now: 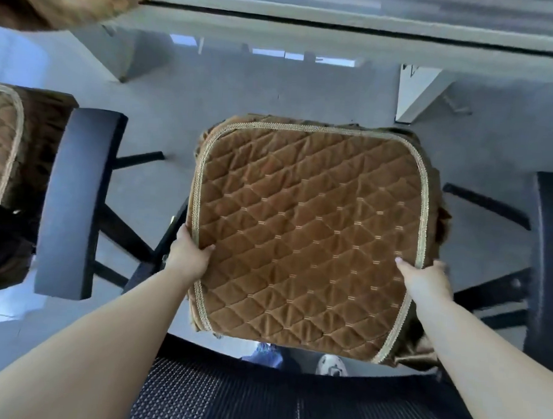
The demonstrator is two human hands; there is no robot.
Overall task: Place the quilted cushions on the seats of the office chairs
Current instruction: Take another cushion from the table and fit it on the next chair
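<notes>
A brown quilted cushion (309, 229) with a gold braided border lies flat over the seat of the office chair in front of me. My left hand (189, 253) grips its left edge, thumb on top. My right hand (424, 276) grips its right edge, thumb on top and fingers underneath. The chair's black mesh backrest (260, 398) is right below me. A second office chair at the left carries another quilted cushion (1, 140) on its seat. More brown cushion fabric (56, 0) lies on the desk at the top left.
Black armrests stand at the left (76, 200) and the right (548, 268). Chair base legs (487, 202) spread over the pale glossy floor. A white desk (340, 25) with white legs (419, 95) runs along the far side. My shoe (331, 365) shows under the cushion.
</notes>
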